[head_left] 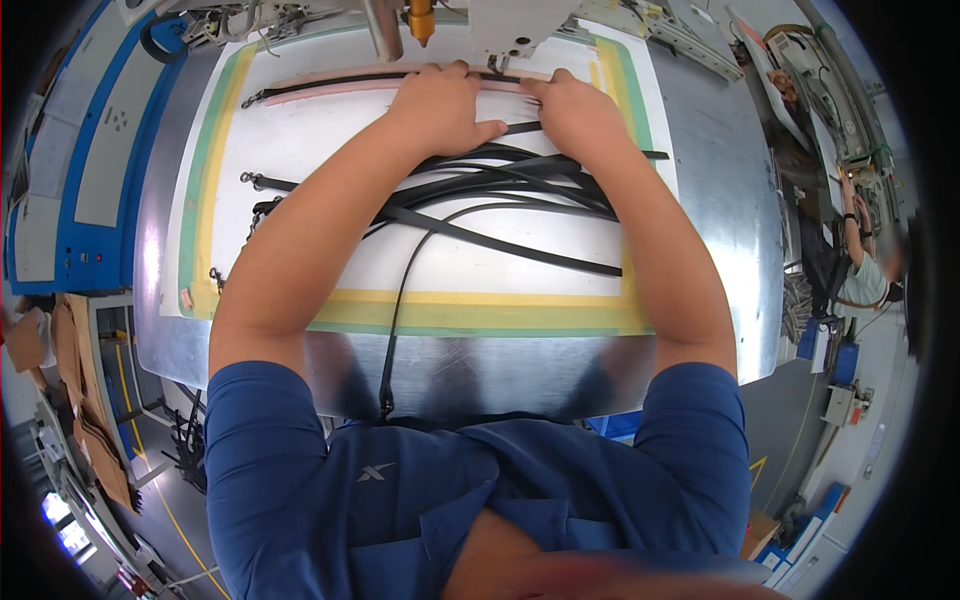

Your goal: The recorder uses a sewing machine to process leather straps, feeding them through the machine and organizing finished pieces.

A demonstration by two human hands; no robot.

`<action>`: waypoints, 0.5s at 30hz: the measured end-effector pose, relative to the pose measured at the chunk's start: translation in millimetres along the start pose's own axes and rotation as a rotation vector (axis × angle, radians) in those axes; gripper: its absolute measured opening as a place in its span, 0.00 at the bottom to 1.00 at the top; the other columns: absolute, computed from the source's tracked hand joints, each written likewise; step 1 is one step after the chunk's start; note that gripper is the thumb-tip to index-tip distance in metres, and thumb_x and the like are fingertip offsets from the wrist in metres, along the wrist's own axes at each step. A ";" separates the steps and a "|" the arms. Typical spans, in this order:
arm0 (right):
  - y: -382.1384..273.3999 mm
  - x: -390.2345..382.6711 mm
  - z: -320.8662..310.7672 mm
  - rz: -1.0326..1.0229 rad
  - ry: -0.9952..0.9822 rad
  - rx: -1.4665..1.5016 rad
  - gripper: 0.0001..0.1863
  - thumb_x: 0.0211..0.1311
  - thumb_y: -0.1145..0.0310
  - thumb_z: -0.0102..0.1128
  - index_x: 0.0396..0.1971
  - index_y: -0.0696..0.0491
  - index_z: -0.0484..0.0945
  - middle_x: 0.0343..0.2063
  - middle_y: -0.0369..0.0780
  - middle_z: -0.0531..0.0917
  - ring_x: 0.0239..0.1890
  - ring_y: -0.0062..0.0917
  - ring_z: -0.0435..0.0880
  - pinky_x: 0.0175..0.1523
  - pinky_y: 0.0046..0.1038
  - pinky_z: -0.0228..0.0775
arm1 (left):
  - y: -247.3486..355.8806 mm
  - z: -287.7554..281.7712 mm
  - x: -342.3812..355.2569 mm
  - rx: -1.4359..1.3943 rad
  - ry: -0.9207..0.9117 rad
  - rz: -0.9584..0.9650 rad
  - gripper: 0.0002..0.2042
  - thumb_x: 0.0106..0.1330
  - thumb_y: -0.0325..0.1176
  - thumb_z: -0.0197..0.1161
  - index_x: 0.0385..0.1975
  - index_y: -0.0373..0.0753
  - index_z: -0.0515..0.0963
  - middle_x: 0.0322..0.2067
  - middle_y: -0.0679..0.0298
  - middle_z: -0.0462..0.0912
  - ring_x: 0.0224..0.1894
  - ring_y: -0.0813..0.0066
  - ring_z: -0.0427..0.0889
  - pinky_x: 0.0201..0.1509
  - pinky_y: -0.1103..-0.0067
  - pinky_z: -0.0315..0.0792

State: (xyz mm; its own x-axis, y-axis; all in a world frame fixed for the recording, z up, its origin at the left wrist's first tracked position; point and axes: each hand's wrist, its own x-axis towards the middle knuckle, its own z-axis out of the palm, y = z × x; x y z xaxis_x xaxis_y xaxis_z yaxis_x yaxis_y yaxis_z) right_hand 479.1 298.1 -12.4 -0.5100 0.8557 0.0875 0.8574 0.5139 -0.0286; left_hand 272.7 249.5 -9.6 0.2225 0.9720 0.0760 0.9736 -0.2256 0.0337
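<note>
Your black strap [330, 82] lies along the far edge of the white, tape-bordered surface [300, 135], its long axis running left to right across your front, with pink edging [290, 94] showing on both sides of it. Your left hand [440, 112] is nearer the end with the metal clasp [252, 99], though that clasp sits well out to its left; your right hand [578, 118] covers the opposite end. Both hands reach the strap from your side, fingertips at it, the left thumb spread away toward the loose pile. You cannot tell from here whether your fingers pinch the strap or merely press it flat. The stretch between your hands runs beneath the machine head [515, 30], whose small foot [497, 64] stands right at the strap, closer to the middle than to either wrist. More loose black straps [470, 185] lie nearer your body, between and under your forearms.
</note>
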 end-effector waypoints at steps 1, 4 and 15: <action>0.2 0.2 -1.1 0.000 0.002 0.002 0.23 0.71 0.70 0.52 0.62 0.37 0.82 0.50 0.43 0.83 0.52 0.40 0.86 0.56 0.41 0.80 | 1.8 1.1 0.6 -0.010 0.028 0.003 0.36 0.65 0.62 0.67 0.61 0.35 0.81 0.58 0.47 0.81 0.59 0.44 0.81 0.64 0.59 0.76; 4.6 -0.5 -1.2 -0.004 -0.008 0.015 0.23 0.71 0.71 0.52 0.62 0.37 0.83 0.49 0.43 0.83 0.52 0.40 0.86 0.56 0.41 0.80 | 6.2 3.5 3.5 0.009 0.014 -0.025 0.35 0.64 0.64 0.66 0.61 0.40 0.82 0.60 0.51 0.80 0.62 0.48 0.80 0.66 0.57 0.73; 48.2 -10.1 7.1 0.002 0.002 0.012 0.21 0.70 0.70 0.53 0.60 0.41 0.83 0.50 0.40 0.84 0.52 0.38 0.86 0.56 0.40 0.80 | 15.4 6.6 14.6 0.028 -0.022 -0.062 0.34 0.65 0.66 0.63 0.61 0.46 0.83 0.59 0.52 0.81 0.61 0.47 0.80 0.66 0.57 0.72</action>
State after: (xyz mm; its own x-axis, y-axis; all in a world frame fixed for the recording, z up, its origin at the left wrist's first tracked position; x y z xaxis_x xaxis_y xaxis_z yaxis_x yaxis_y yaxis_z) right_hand 525.1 314.7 -21.7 -0.5085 0.8564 0.0895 0.8572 0.5133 -0.0408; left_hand 291.3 260.7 -14.6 0.1621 0.9854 0.0522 0.9866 -0.1628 0.0100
